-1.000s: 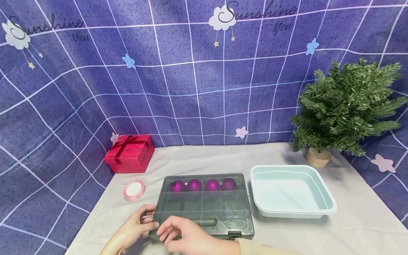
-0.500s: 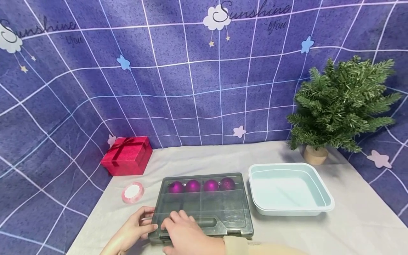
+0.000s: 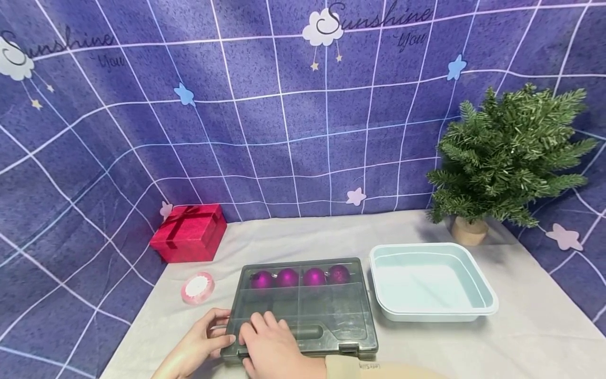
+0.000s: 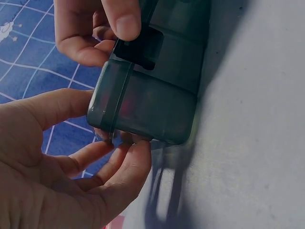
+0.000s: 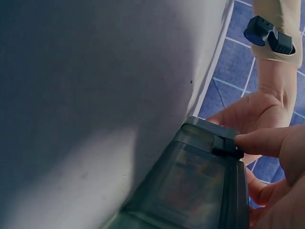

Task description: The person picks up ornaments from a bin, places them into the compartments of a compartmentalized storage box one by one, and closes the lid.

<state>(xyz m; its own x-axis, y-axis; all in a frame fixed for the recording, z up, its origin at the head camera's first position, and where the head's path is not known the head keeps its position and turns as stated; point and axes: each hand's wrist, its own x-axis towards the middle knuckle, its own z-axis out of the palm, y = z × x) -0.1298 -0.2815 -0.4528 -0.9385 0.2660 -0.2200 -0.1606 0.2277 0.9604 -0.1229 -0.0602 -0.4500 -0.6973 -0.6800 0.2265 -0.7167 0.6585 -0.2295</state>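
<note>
A smoky grey-green plastic storage box (image 3: 331, 302) with a see-through lid lies closed on the table. Through the lid, several purple Christmas baubles (image 3: 288, 277) show in a row along its far side. My left hand (image 3: 201, 339) grips the box's front left corner, thumb on one side and fingers on the other. My right hand (image 3: 272, 342) lays its fingers over the lid's front edge. Its thumb presses the dark left latch (image 4: 140, 47) on the front wall, as the left wrist view shows. A second latch (image 3: 349, 348) sits farther right on the front edge.
Right of the box stands a pale blue plastic tray (image 3: 473, 312). Behind it is a small artificial Christmas tree (image 3: 508, 158) on a wooden base. A pink ribbon roll (image 3: 198, 288) and a red gift box (image 3: 189, 234) lie to the left. A blue gridded cloth hangs behind.
My right hand has come from hovering over the box's front left edge down onto the lid and latch. My left hand keeps its grip on the corner. The view has shifted slightly.
</note>
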